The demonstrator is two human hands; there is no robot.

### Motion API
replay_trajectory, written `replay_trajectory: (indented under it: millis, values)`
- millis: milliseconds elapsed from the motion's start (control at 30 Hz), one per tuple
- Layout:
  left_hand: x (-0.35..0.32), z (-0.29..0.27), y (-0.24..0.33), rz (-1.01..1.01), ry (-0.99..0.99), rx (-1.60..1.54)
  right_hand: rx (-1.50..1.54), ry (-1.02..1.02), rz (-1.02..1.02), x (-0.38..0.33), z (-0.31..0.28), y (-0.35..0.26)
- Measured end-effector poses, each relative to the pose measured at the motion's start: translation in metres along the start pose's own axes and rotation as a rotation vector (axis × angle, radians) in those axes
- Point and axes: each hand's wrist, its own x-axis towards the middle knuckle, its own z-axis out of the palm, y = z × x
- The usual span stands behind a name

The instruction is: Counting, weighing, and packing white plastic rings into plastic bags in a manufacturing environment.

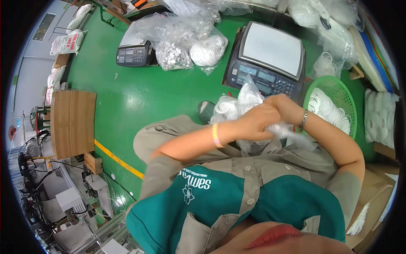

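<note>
A clear plastic bag (224, 108) with coils of white cord in it is in front of me, above my lap. My left hand (259, 122), with a yellow band at the wrist, is closed round the bag's gathered neck. Pressed close against it, my right hand (286, 111) is also closed on the bag's neck, with a metal bracelet at that wrist. A loose end of the plastic sticks out below the hands, partly blurred. Both sets of fingertips are mostly hidden. Just beyond the hands stands a large counting scale (270, 53) with a bare white pan.
To the right, a green basket (354, 114) holds white cord. A smaller scale (131, 55) stands at the far left beside clear bags (173, 55) of small metal-looking parts and white coils. A brown box (72, 125) and machinery (69, 199) are at the left on the green floor.
</note>
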Motion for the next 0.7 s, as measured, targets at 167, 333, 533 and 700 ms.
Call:
replay_trajectory:
  millis: [167,333,533,700]
  values:
    - [-0.015,-0.097,-0.053,-0.396,-0.390,-0.016,-0.578,-0.458,0.137,-0.017,0.006,0.014]
    - [-0.049,-0.227,-0.193,-0.704,0.377,0.549,-0.248,-0.837,0.139,-0.011,0.017,0.029]
    - [-0.071,-0.262,-0.247,-0.987,0.471,0.572,-0.175,-0.801,0.165,-0.010,0.020,0.033]
    - [-0.076,-0.277,-0.249,-0.995,0.212,0.834,-0.178,-0.439,0.085,-0.006,0.000,0.031]
